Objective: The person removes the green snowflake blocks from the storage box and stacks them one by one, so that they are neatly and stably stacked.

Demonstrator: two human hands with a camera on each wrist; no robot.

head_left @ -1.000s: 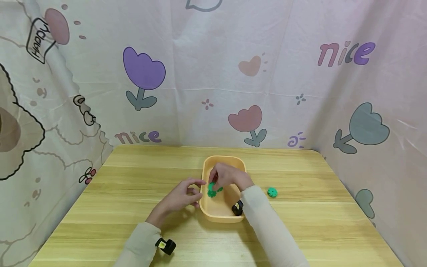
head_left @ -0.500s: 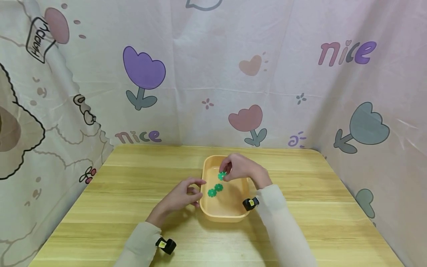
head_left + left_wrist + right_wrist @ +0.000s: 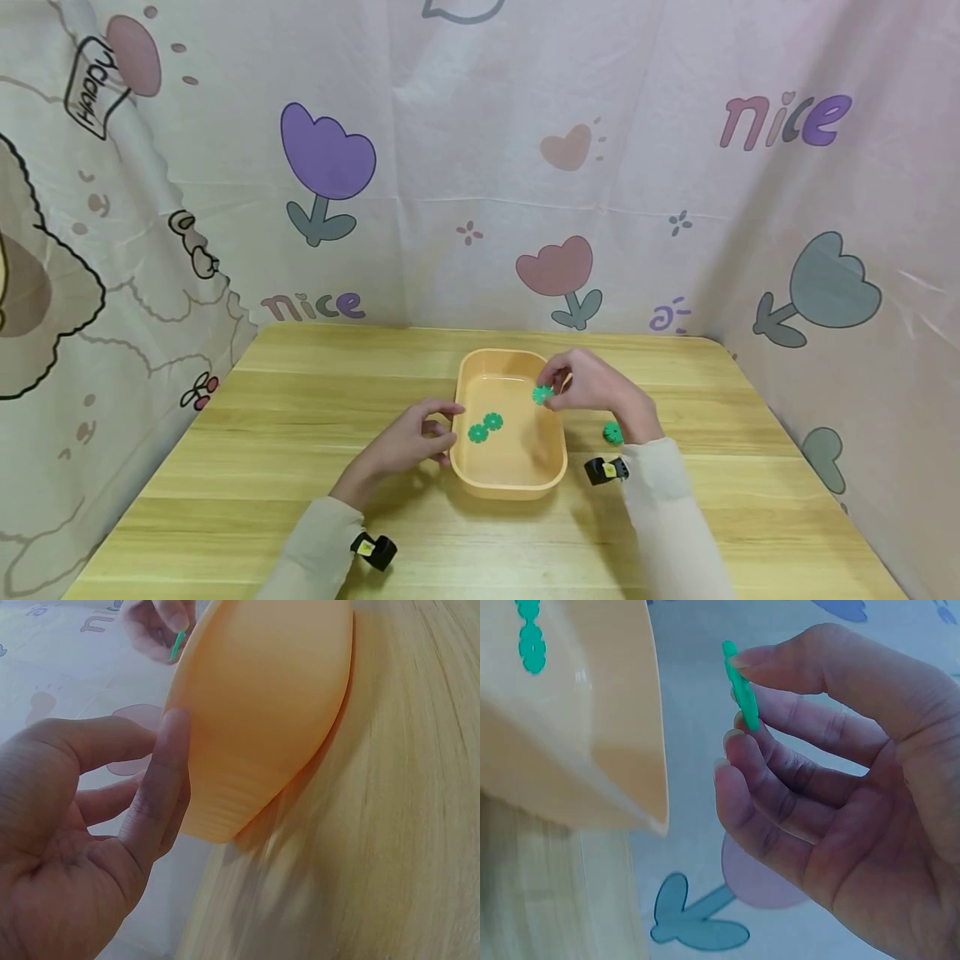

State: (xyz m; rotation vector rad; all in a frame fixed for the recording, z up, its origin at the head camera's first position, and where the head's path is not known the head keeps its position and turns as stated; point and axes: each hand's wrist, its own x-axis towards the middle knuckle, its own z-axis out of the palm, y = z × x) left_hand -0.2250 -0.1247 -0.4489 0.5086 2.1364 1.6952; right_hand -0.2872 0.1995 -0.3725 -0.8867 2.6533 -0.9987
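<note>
My right hand (image 3: 592, 385) pinches a green, notched plastic snowflake disc (image 3: 542, 395) between thumb and fingers, above the right rim of the pale orange tray (image 3: 506, 482). In the right wrist view that disc (image 3: 741, 686) is seen edge-on, apart from the tray wall. Two more green discs (image 3: 477, 433) lie side by side on the tray floor, left of its middle. My left hand (image 3: 408, 437) holds the tray's left rim; in the left wrist view its thumb (image 3: 171, 739) lies against the outer wall.
Another green piece (image 3: 612, 432), partly hidden by the right wrist, lies on the wooden table (image 3: 247, 467) to the right of the tray. A printed cloth (image 3: 450, 125) hangs behind the table and along both sides.
My right hand has lifted a green disc out of the tray's left part and carried it rightward to the right rim. The left hand and the tray have stayed in place.
</note>
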